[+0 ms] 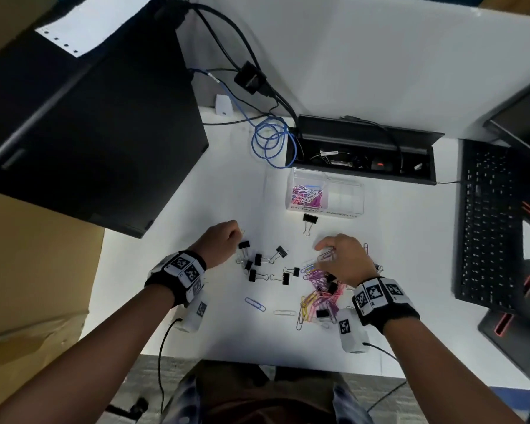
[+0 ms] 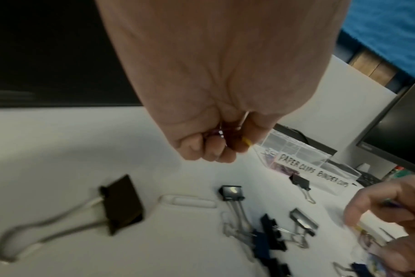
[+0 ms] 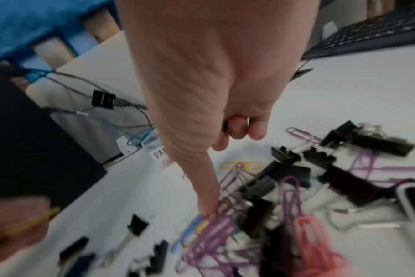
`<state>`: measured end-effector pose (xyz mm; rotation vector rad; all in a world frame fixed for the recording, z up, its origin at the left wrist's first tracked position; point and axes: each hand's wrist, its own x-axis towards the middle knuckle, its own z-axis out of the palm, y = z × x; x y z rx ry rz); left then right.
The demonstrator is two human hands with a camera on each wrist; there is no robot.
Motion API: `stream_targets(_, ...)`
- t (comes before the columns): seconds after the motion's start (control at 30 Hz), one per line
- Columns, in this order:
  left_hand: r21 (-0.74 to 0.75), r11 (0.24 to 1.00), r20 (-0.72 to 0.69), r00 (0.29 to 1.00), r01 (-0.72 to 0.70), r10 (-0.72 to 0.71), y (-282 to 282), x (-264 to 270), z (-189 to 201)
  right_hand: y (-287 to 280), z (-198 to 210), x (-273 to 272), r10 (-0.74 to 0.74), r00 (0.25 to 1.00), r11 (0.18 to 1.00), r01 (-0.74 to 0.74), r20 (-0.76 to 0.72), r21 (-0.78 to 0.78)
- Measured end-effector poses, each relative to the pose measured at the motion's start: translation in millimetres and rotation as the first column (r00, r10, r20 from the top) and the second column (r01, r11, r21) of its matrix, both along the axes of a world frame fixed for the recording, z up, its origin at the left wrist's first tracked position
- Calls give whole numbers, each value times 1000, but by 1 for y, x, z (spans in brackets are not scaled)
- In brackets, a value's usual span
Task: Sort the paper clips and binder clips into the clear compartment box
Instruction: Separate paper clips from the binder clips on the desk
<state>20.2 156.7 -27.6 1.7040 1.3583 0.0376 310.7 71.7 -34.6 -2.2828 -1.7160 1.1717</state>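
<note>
The clear compartment box (image 1: 346,198) stands at the desk's middle back, with coloured paper clips (image 1: 308,195) in its left compartment; its labels (image 2: 296,165) read paper clips and binder clips. One black binder clip (image 1: 309,222) lies just in front of it. My left hand (image 1: 234,232) is fisted around a few paper clips (image 2: 245,141), above several scattered binder clips (image 1: 259,264). My right hand (image 1: 328,252) hovers over a mixed pile of paper clips and binder clips (image 1: 315,290). It pinches paper clips in its curled fingers (image 3: 235,131), and its thumb touches the pile.
Loose blue (image 1: 255,303) and white (image 1: 284,312) paper clips lie near the front edge. A black monitor back (image 1: 89,133) overhangs the left. An open cable tray (image 1: 361,151) and a blue cable coil (image 1: 273,142) sit behind the box. A keyboard (image 1: 487,224) lies right.
</note>
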Motion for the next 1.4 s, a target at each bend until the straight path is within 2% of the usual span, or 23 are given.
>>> stream_targets(0.13,-59,989,78,987,-136,141,-10,27,5,-6,-10,0,16,1000,999,-16,7,52)
stream_targets(0.3,-151,942,127,939,-301,321,-12,32,5,-8,-16,-1,156,987,983,-159,38,93)
stream_targets(0.43,-177,907,128,905,-381,405,-11,11,3,-7,-17,-5,124,987,986,-111,-100,125)
stream_targets(0.53,-300,843,158,848,-447,506,-11,-2,4,-5,-12,-14,17,976,995,5,-219,103)
stream_targets(0.6,-371,796,177,804,-479,567,-12,-9,1,-2,-7,-21,-126,942,991,130,-311,-7)
stream_targets(0.7,-364,789,110,818,-495,564,-12,-14,-7,2,-2,-30,-309,854,951,277,-419,-137)
stream_targets(0.77,-389,805,86,852,-448,516,-12,-16,-12,5,1,-36,-384,801,923,348,-460,-165)
stream_targets(0.83,-342,875,71,919,-342,387,-14,-16,-16,7,2,-42,-435,759,898,407,-485,-168)
stream_targets(0.9,-176,970,-5,985,-170,172,-18,-18,-18,9,0,-47,-480,703,870,457,-525,-184)
stream_targets(0.93,-88,994,-32,997,-69,66,-21,-19,-18,9,-1,-49,-501,675,857,473,-541,-203)
stream_targets(1.0,43,995,-45,995,87,-85,-27,-19,-22,10,-1,-53,-512,658,852,471,-552,-229)
stream_targets(1.1,144,976,-101,984,161,-147,-29,-16,-24,10,-1,-61,-459,728,885,424,-510,-192)
stream_targets(1.23,224,912,-181,934,343,-307,-25,-9,-22,9,-4,-65,-377,840,925,362,-391,-116)
stream_targets(1.33,266,866,-196,903,424,-382,-25,-10,-23,6,-7,-65,-379,860,924,372,-343,-89)
stream_targets(1.4,241,865,-200,894,441,-400,-25,-13,-24,5,-6,-65,-390,857,919,385,-337,-85)
